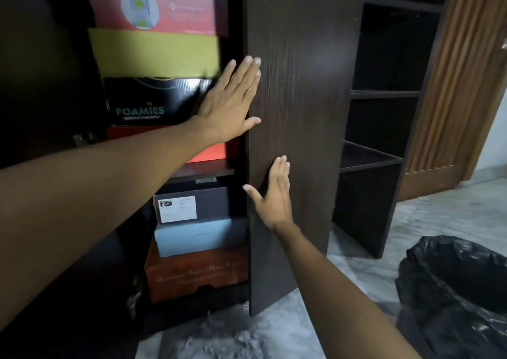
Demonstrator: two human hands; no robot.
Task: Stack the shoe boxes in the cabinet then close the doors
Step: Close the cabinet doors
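A dark wooden cabinet door (304, 90) stands partly open in front of me. My left hand (230, 103) lies flat with fingers spread on its left edge, and my right hand (274, 194) presses flat lower down on the same door. Behind the door, shoe boxes are stacked on two shelves: a pink box (153, 2), a yellow-green box (153, 52), a black "Foamies" box (148, 100) and a red box (211, 151) above; a dark grey box (192, 205), a light blue box (197, 238) and a brown box (192, 273) below.
The left door (35, 70) is a dark panel at the far left. An open dark shelf unit (381, 95) stands to the right, beside a brown room door (461, 84). A black plastic bag (455, 284) lies on the grey marble floor (274, 328) at lower right.
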